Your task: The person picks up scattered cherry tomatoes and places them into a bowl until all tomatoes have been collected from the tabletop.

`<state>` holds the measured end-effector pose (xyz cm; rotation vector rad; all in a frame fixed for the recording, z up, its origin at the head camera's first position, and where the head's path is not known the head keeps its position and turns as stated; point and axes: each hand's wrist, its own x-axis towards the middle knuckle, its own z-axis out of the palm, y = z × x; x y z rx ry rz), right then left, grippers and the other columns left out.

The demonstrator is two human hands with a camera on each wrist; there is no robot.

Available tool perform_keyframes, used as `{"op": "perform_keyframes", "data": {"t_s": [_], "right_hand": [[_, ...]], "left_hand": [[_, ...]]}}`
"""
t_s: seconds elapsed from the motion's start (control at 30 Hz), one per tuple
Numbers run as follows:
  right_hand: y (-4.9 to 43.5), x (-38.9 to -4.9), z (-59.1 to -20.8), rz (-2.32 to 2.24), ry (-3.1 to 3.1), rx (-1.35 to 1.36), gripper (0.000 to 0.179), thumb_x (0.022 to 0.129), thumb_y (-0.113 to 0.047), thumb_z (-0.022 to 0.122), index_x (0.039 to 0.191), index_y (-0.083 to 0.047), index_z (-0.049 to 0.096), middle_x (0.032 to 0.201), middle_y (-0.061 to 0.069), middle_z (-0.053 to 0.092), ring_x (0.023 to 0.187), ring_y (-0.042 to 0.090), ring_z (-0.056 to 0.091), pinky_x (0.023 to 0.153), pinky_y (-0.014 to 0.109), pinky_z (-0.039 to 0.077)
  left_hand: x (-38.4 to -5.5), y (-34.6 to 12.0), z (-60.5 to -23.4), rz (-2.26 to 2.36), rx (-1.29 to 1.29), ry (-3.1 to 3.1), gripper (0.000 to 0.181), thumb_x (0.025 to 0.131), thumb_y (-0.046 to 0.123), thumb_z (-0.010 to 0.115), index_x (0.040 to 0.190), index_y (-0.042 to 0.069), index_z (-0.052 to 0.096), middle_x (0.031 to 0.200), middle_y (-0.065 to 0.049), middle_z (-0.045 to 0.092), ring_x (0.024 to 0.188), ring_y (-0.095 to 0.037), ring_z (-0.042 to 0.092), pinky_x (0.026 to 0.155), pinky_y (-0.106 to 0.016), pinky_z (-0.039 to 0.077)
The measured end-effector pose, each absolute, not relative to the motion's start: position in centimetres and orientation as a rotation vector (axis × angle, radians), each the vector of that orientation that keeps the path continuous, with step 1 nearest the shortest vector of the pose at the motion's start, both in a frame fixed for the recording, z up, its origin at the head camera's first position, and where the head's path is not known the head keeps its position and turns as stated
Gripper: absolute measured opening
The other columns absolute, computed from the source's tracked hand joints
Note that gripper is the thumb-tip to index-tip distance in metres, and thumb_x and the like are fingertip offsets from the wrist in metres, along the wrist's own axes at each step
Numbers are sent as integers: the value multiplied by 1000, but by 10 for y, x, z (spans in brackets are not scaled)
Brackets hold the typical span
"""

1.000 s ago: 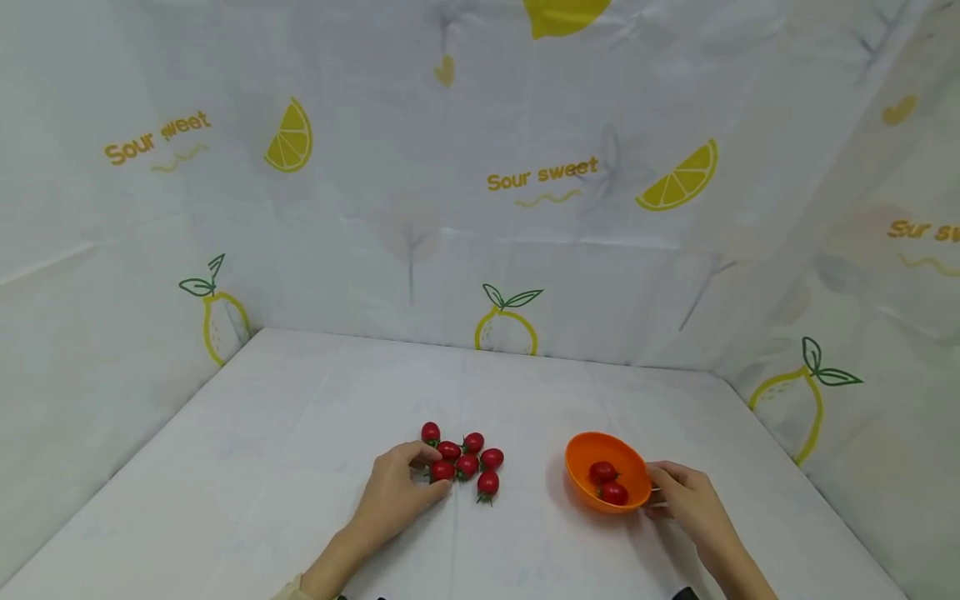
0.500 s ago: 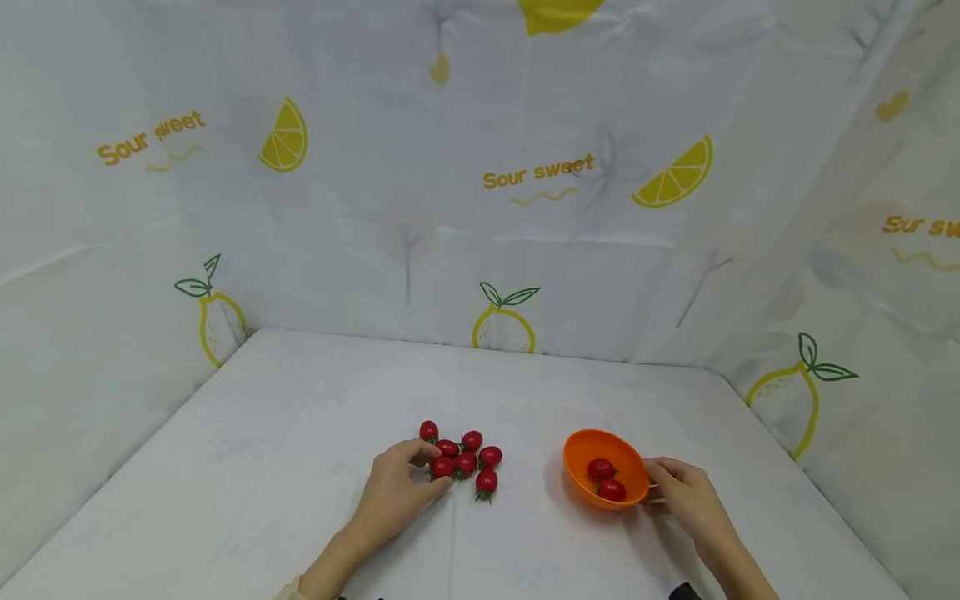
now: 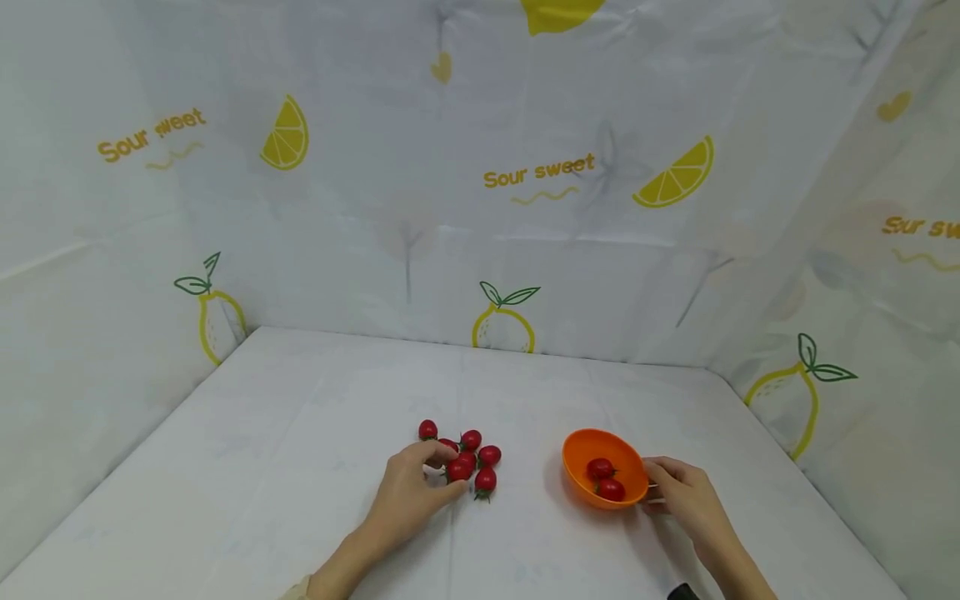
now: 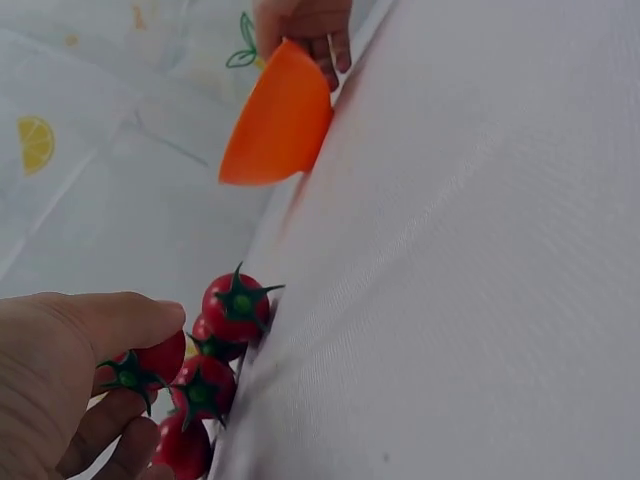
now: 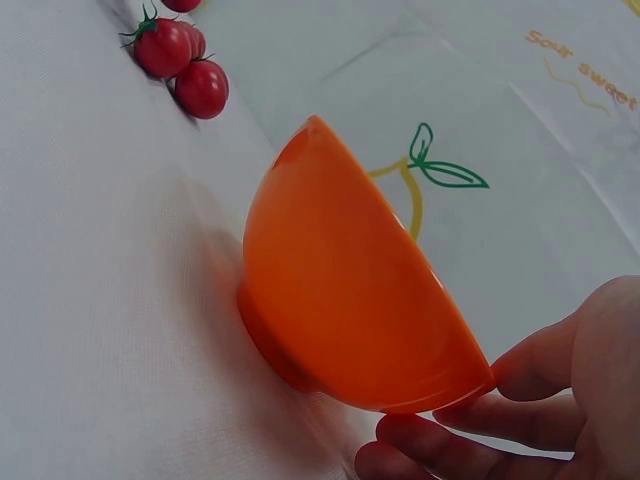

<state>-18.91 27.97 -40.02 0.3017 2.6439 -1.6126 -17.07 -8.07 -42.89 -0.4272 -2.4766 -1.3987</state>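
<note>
Glossy oval red tomato is being pinched by the left hand beside the other tomatoes, round orange bowl is being gripped by the right hand, so a lift's probably being called for.

In the head view, the pale backdrop bears orange "Sour sweet" at ten o'clock, "Sour sweet" again at one and a cut-off "Sour sw" at three; the right wrist view has "Sour sweet" at two.
</note>
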Motion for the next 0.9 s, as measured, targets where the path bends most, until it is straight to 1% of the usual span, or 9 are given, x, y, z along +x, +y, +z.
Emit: {"op": "perform_keyframes", "data": {"t_s": [0.13,0.33,0.43,0.57,0.77,0.9], "right_hand": [[280,-188,-402,-1615,2637,311,41,103,-22,47,124,12,57,103,15,66,82,22,64,70,33,57],[281,-188,-401,-1606,2647,299,40,104,-22,47,124,12,57,105,17,65,84,22,63,71,34,56],[281,-189,-399,-1598,2656,297,40,104,-22,47,123,12,57,105,17,65,84,22,63,71,34,56],[281,-189,-400,-1587,2667,303,41,104,-23,48,123,12,58,104,16,65,84,22,63,71,34,56],[281,-189,-399,-1598,2672,284,40,104,-23,49,122,11,59,101,14,66,83,22,64,70,34,56],[280,-187,-399,-1609,2671,292,39,104,-22,49,121,11,60,100,13,66,81,22,65,70,34,56]], "left_hand": [[-174,-70,-422,-1482,-467,-2467,26,80,19,83,102,14,69,94,10,64,90,-16,59,77,-35,52],[-186,-45,-408,-1530,-587,-2444,26,80,20,83,101,12,69,91,7,65,83,-22,61,70,-32,51],[-192,-29,-401,-1522,-626,-2461,25,82,24,82,102,14,69,94,8,64,89,-24,60,74,-32,50],[-200,-6,-395,-1523,-658,-2467,25,84,26,80,104,16,69,96,10,63,96,-22,60,80,-33,49],[-204,23,-391,-1568,-717,-2430,24,85,25,79,105,15,69,95,11,63,95,-16,59,80,-29,49],[-204,33,-394,-1616,-733,-2429,24,85,23,78,104,13,69,95,11,63,95,-19,60,80,-27,49]]}}
